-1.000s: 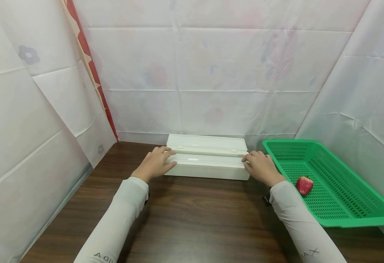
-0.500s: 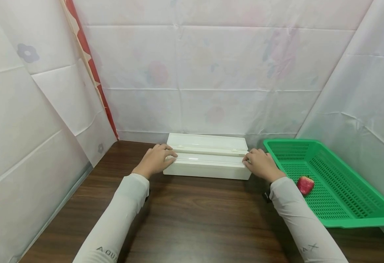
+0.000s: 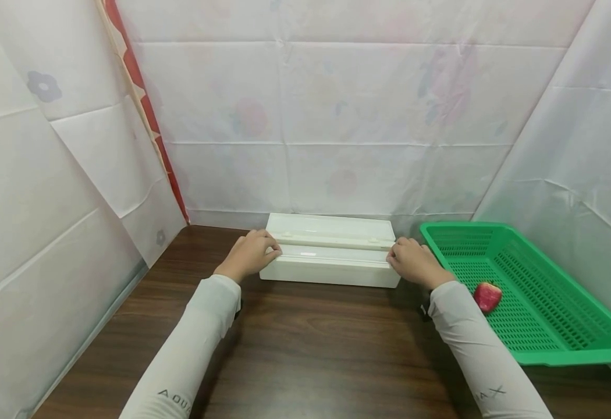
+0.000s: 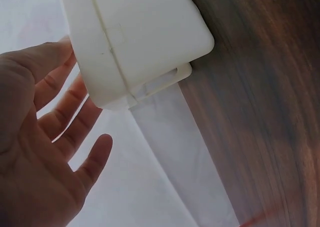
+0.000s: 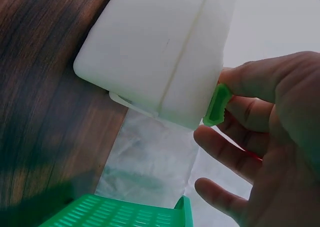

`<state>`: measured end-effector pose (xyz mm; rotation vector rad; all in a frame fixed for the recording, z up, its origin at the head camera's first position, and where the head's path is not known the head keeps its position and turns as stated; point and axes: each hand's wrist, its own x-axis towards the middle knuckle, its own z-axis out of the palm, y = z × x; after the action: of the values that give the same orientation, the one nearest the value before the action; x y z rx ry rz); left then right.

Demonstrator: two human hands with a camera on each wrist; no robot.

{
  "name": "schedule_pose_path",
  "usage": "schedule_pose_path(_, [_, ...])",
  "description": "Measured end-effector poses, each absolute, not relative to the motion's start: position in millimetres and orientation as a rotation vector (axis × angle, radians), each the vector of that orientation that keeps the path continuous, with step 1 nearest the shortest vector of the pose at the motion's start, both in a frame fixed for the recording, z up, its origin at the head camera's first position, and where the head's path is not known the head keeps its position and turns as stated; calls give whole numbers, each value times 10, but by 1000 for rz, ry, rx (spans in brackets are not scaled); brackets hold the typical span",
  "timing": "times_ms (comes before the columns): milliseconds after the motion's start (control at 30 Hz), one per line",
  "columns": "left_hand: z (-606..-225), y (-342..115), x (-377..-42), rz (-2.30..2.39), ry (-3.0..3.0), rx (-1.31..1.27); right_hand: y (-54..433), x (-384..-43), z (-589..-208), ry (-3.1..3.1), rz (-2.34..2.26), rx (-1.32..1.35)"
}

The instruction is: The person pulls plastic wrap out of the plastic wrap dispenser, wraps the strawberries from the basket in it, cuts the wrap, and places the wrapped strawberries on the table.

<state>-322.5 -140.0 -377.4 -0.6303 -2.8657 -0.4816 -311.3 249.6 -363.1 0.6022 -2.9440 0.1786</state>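
Observation:
A long white box (image 3: pixel 331 273), which looks like a cling film dispenser, lies near the back wall. A raised back panel and a ridge run along its top. At its left end my left hand (image 3: pixel 250 253) pinches the upper edge, thumb and index finger drawn together. My right hand (image 3: pixel 412 262) does the same at the right end. The right wrist view has a small green slider (image 5: pixel 217 106) at the box corner, between right thumb and fingers. In the left wrist view the box's end (image 4: pixel 135 37) hides some fingertips. Any film between the fingers cannot be made out.
A green perforated basket (image 3: pixel 572 354) stands to the right, close beside the right forearm. Inside it sits a red apple (image 3: pixel 487 297). Dark wood-grain tabletop (image 3: pixel 316 349) stretches in front. White patterned sheets (image 3: pixel 337 116) enclose the back and sides.
The left thumb and fingers, spread apart a second ago, have drawn together at the box's end. The right fingers have drawn in slightly. The box has stayed in place.

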Motion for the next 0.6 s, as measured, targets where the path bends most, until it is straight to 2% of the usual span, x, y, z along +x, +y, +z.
schedule_pose_path(600, [-3835,-1403,-3254,-423,-2808,-667,2502,-3109,-3654,-2887,236,637])
